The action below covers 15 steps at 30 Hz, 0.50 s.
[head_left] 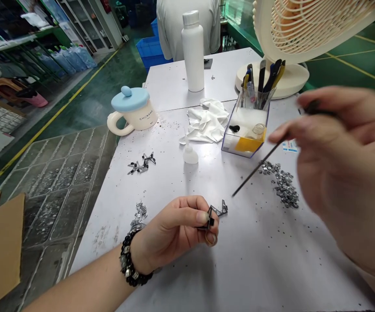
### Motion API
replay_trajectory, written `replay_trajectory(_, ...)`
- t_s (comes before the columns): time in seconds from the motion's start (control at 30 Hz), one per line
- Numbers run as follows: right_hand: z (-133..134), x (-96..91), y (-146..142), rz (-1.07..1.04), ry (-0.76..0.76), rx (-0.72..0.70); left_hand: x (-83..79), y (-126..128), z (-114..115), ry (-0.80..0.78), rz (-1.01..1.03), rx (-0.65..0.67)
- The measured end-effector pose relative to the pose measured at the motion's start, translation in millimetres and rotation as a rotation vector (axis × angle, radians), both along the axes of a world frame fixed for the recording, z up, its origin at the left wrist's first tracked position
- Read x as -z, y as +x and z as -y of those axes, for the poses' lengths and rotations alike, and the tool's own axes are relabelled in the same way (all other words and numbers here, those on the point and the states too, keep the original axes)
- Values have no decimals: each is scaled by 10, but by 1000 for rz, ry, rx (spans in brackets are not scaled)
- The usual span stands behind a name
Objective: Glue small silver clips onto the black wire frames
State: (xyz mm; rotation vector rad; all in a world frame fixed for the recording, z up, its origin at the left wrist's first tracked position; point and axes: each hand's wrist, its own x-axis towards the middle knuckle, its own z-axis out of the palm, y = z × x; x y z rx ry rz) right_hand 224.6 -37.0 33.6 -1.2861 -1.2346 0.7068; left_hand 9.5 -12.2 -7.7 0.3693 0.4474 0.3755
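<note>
Between thumb and fingers, my left hand (177, 221) pinches a small black angular part (210, 220). Another black bracket-like piece (220, 209) shows just past its fingertips; whether the two are joined I cannot tell. My right hand (343, 173), partly blurred, is closed around a thin dark pointed tool (255, 169). The tool's tip points down and left, above the table and apart from the left hand. To the right lies a pile of small shiny metal pieces (285, 188). Similar clear or metal bits (139, 212) lie behind my left wrist. Several black parts (141, 164) are heaped farther left.
A small white squeeze bottle (190, 154) stands mid-table before crumpled tissue (208, 120). Beyond are a clear organizer (239, 149) with pens and cutters, a lidded mug (138, 115), a white bottle (194, 56) and a fan (291, 30). A person (174, 26) sits at the back.
</note>
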Motion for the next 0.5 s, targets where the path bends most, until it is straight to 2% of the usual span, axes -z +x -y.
replay_trajectory(0.07,0,-24,-170,-203,58,8,-3,2,3,5,1,-3)
replay_trajectory(0.13,-15,-24,-260,-307,-3,-29,-9,7,5,11,-1,-4)
replay_trajectory(0.23,-28,3,-283,-309,-75,-42,-13,12,7,8,-9,7)
replay_trajectory(0.5,-21,39,-259,-268,-84,-31,-21,5,10,17,-22,0)
